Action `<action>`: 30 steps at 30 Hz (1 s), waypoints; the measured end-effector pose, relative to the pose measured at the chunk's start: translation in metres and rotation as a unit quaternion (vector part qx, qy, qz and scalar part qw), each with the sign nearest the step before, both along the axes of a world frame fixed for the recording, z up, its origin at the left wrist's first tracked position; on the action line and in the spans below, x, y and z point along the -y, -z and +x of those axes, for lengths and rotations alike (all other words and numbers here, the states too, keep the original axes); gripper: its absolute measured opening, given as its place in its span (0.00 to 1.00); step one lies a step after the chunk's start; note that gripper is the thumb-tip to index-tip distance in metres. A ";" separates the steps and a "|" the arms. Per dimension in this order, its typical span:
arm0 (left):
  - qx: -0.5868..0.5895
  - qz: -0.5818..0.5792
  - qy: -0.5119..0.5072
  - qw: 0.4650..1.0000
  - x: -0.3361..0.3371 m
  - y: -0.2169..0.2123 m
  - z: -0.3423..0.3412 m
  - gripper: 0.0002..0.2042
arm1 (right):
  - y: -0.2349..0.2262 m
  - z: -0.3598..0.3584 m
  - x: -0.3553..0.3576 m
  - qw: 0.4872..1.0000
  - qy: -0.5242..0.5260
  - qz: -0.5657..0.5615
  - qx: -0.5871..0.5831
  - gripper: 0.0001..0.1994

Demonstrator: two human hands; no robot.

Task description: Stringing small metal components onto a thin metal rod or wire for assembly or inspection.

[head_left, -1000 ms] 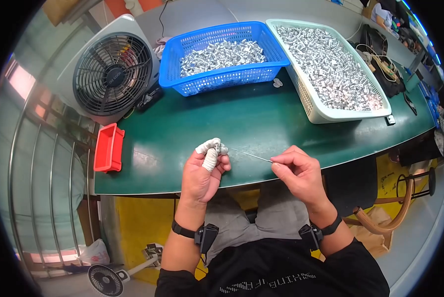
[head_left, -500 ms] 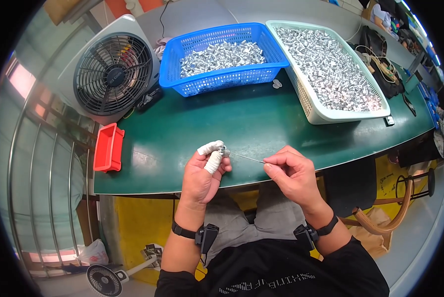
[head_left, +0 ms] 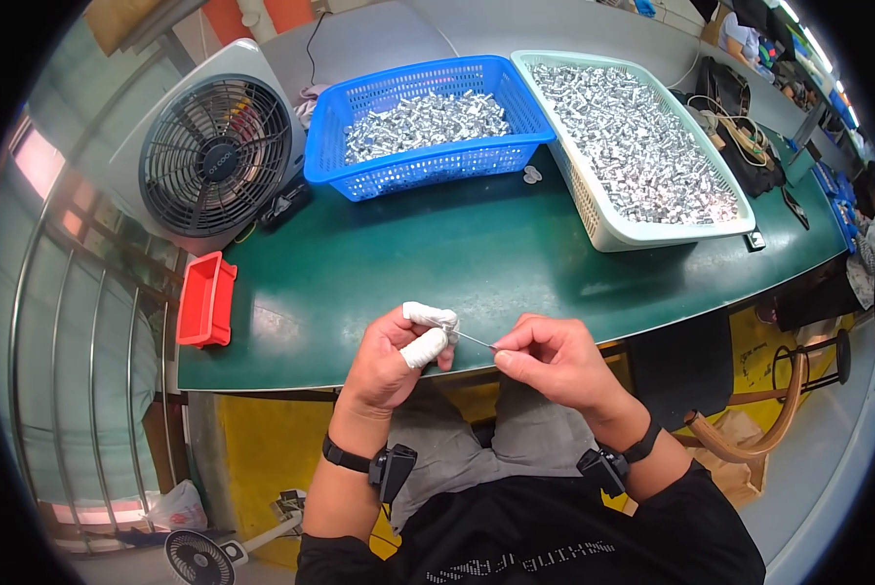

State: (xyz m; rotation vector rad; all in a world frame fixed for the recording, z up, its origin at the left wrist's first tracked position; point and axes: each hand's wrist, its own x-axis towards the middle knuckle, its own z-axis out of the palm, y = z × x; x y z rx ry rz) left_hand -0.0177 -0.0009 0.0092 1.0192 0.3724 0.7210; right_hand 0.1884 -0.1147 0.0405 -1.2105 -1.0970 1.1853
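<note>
Left hand: our left hand [head_left: 391, 353] pinches something tiny between white-taped thumb and forefinger [head_left: 428, 331]; we cannot tell what.
Right hand: our right hand [head_left: 552, 359] grips one end of a thin silver metal pin [head_left: 475, 339].
Pin: it bridges both grips, over the near edge of the dark green table [head_left: 437, 253].
Beyond: blue plastic basket [head_left: 428, 166] and white plastic basket [head_left: 594, 210] of small silvery parts.

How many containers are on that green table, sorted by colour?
Blue basket of small metal parts: 1
White basket of small metal parts: 1
Red tray at the table's left edge: 1
Total: 3 containers
</note>
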 end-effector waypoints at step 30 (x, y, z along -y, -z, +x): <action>-0.008 -0.146 -0.109 0.983 0.035 -0.018 0.032 0.05 | 0.008 -0.006 0.008 0.970 0.066 0.172 0.157 0.02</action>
